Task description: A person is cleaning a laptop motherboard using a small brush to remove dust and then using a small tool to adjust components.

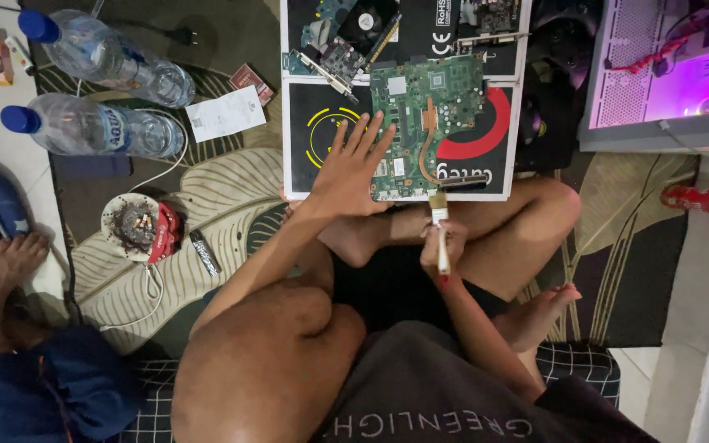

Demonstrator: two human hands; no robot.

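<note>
A green circuit board point(424, 131) lies on a black box point(313, 176), far from the person's crossed legs. The left hand point(350, 168) rests flat, fingers spread, on the board's left edge. The right hand point(443, 246) is closed around a small brush point(440, 226), bristles just near the board; brushing seems barely started.

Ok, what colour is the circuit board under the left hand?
Green, with a copper-coloured heat pipe across it; the circuit board shows best in the head view.

green circuit board point(426, 123), blue-capped bottles point(92, 127), leaf-patterned rug point(223, 189)
</note>
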